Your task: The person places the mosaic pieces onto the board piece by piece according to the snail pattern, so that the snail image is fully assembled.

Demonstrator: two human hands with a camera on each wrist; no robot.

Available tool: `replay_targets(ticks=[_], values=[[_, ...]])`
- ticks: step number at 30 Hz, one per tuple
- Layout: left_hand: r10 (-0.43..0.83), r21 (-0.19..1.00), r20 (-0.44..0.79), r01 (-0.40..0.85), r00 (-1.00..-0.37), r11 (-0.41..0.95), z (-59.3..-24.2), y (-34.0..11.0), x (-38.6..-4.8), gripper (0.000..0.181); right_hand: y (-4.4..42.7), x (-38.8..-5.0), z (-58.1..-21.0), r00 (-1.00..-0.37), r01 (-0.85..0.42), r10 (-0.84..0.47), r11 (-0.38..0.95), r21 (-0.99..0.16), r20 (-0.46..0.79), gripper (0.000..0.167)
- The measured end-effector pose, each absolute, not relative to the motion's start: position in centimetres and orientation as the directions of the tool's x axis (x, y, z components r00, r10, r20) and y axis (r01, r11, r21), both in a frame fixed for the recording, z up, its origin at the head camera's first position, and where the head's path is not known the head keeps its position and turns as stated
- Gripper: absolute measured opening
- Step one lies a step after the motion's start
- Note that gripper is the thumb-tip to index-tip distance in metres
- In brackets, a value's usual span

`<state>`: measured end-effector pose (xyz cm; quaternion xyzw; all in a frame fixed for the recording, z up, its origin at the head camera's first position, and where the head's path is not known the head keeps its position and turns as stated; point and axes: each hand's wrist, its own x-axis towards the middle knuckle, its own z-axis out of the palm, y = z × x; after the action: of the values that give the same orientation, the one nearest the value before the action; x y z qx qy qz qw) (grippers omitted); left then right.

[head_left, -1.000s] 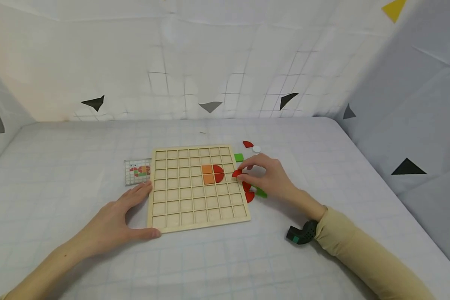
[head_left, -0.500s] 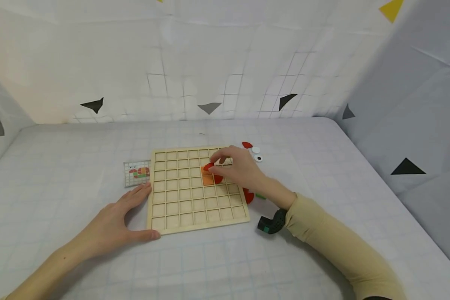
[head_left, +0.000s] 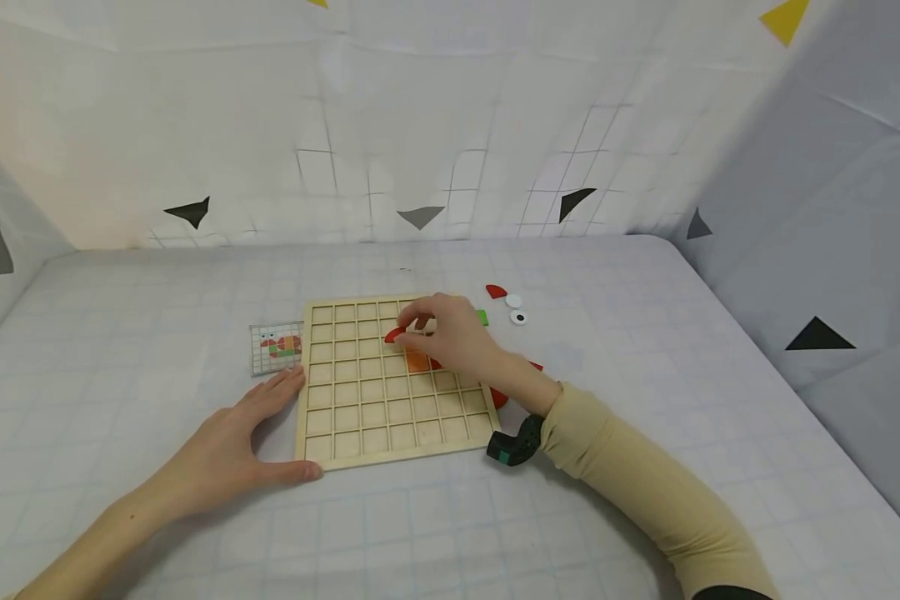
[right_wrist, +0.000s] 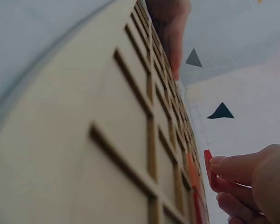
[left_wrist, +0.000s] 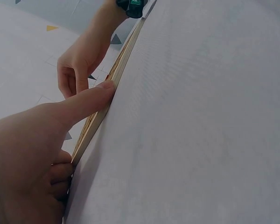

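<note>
My right hand [head_left: 453, 337] pinches a red quarter-round piece [head_left: 394, 335] between thumb and fingertips, just above the wooden grid board [head_left: 367, 414]. In the right wrist view the red piece [right_wrist: 210, 169] stands on edge in the fingertips of my right hand [right_wrist: 252, 179]. An orange square [head_left: 417, 361] lies in the board, with part of a red piece beside it, the rest hidden by the hand. My left hand [head_left: 221, 454] rests on the table, thumb and fingers spread and straight, touching the board's left edge and near corner.
A small pattern card [head_left: 276, 348] lies at the board's left edge, partly under it. Beyond the right side are a red piece [head_left: 497, 291], a white disc [head_left: 513, 301], an eye disc [head_left: 519, 317], a green piece [head_left: 483, 317] and a red piece [head_left: 499, 398].
My right hand has moved left from the board's right edge to over its middle, carrying the red piece past the orange squares. My left hand has stayed in place.
</note>
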<state>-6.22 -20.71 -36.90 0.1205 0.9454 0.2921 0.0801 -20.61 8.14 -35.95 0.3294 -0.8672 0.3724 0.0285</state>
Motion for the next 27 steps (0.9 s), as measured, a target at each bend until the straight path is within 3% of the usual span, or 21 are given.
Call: replay_targets(ticks=[11,27], values=[[0.269,0.578,-0.082,0.174,-0.960,0.797,-36.9,-20.7,-6.1,0.114,7.9,-20.7,-37.1,-0.720,-0.666,-0.602,0.460,-0.587,0.345,0.016],[0.273,0.578,-0.081,0.178,-0.959,0.796,-37.0,-20.7,-6.2,0.114,7.8,-20.4,-37.1,-0.739,-0.648,-0.590,0.493,-0.580,0.324,0.013]])
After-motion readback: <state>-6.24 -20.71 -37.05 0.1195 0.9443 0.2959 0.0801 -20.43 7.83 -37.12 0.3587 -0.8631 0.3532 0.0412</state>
